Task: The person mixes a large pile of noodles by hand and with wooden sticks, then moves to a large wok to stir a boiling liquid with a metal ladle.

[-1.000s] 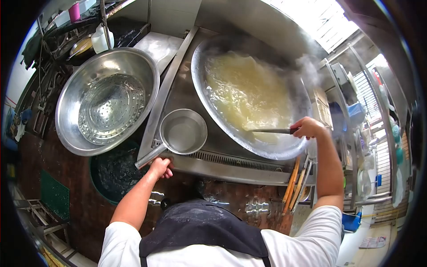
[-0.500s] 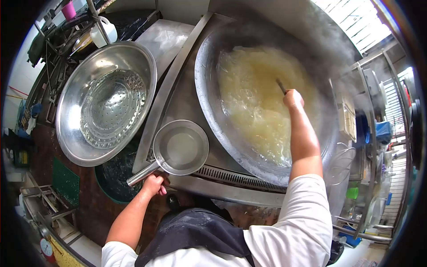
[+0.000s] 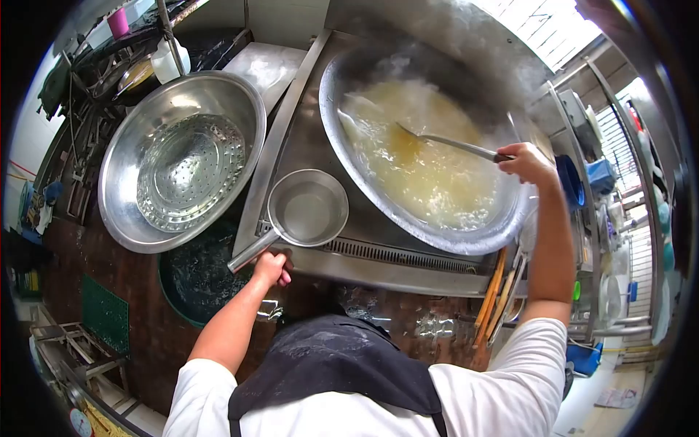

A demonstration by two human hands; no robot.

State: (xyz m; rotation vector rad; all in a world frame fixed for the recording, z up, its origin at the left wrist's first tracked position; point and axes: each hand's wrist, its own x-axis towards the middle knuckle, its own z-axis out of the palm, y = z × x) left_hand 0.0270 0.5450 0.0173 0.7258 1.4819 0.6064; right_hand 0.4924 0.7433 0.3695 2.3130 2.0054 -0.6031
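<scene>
My right hand is closed around the dark grip of a long-handled metal stirring utensil. The utensil's far end dips into bubbling yellowish liquid, which partly hides its head. A huge steaming wok holds that liquid. My left hand has its fingers curled, right against the underside of the handle of a metal saucepan. Whether it grips the handle or the stove edge I cannot tell. The saucepan sits at the stove's front left corner, with its handle pointing toward me.
A large steel basin with a perforated steel tray in it is to the left. Below it stands a dark green tub. Wooden sticks lean by the stove's front right, near metal shelving. The floor looks wet.
My right hand has drawn back toward the wok's right rim, and more of the utensil now shows above the liquid. My left hand stays by the saucepan handle. The whole view has shifted.
</scene>
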